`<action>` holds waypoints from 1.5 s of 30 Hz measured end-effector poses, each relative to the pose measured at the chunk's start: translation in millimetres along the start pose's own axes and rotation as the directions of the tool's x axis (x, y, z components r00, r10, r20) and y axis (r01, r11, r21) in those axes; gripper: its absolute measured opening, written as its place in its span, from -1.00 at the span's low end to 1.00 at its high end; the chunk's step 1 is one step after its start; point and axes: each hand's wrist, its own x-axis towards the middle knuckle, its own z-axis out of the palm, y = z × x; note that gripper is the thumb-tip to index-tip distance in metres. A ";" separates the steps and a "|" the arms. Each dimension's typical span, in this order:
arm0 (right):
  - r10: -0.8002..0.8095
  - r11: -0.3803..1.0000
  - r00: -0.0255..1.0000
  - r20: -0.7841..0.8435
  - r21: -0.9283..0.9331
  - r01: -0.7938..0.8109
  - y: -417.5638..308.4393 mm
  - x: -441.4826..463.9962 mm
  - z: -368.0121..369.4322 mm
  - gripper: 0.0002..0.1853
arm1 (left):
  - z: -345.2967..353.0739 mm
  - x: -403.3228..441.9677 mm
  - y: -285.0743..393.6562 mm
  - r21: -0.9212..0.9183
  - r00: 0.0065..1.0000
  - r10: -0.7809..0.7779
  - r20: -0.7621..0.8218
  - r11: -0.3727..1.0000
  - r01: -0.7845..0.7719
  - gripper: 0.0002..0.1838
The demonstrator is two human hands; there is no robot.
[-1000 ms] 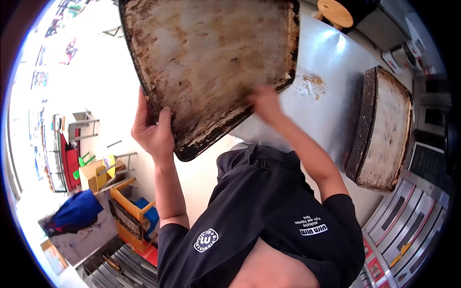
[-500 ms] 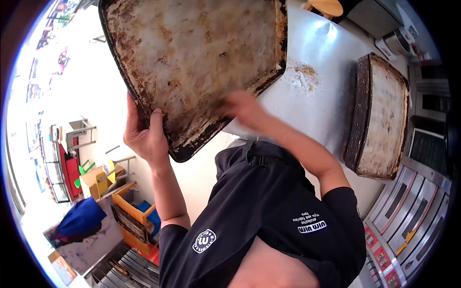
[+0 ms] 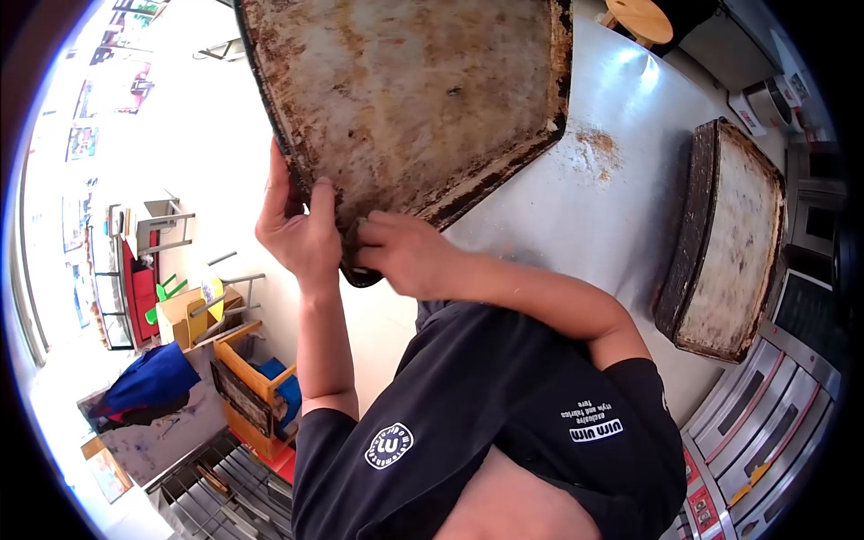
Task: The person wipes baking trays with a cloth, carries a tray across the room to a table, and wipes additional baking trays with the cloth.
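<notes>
A worn baking tray (image 3: 405, 99), stained brown with blackened rims, is tilted up in front of me over the metal table's edge. My left hand (image 3: 301, 225) grips its near left rim, thumb on the inner face and fingers behind. At the tray's near corner is my right hand (image 3: 409, 255), its fingers curled and pressed against the corner. A small grey-brown wad shows at those fingertips; its kind I cannot make out.
Brown crumbs (image 3: 596, 148) lie on the metal table (image 3: 621, 99). A stack of similar trays (image 3: 733, 238) stands at its right end. Deck ovens (image 3: 760, 432) are at lower right. A wooden stool (image 3: 641, 20), a cardboard box (image 3: 180, 315) and a wooden crate (image 3: 247, 378) are around.
My right hand has moved left along the tray's near edge to its corner. The view has shifted slightly, and the left hand keeps its hold on the rim.
</notes>
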 end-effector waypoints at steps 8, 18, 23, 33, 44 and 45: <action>0.552 0.630 0.799 -0.240 -0.507 -0.588 213.2 -146.8 -65.5 -0.70 | -13.2 -1.0 -16.3 0.091 0.998 0.057 0.004 0.994 -0.057 -0.33; 0.056 0.994 0.998 0.032 0.089 -0.058 10.3 1.6 -15.8 -0.72 | -1.8 8.4 -7.1 -0.005 0.999 -0.032 -0.005 0.999 0.032 -0.32; -0.011 0.975 0.999 -0.033 -0.223 0.003 17.2 -14.6 -6.4 -0.78 | -5.3 7.3 -8.1 -0.014 0.993 -0.114 -0.006 0.993 0.114 -0.32; 0.649 0.754 0.683 -0.336 0.158 -0.638 151.3 -91.1 -101.1 -0.67 | -13.7 9.1 -33.6 -0.038 0.981 -0.188 -0.038 0.982 0.187 -0.33; 0.243 0.935 0.924 -0.295 0.324 -0.143 7.0 43.5 2.5 -0.66 | -1.1 8.0 -20.0 -0.150 0.982 -0.180 0.046 0.971 0.185 -0.44; 0.191 0.942 0.960 -0.205 0.315 -0.120 10.2 32.1 -1.4 -0.69 | 0.6 8.3 -18.5 -0.141 0.983 -0.180 0.037 0.973 0.183 -0.43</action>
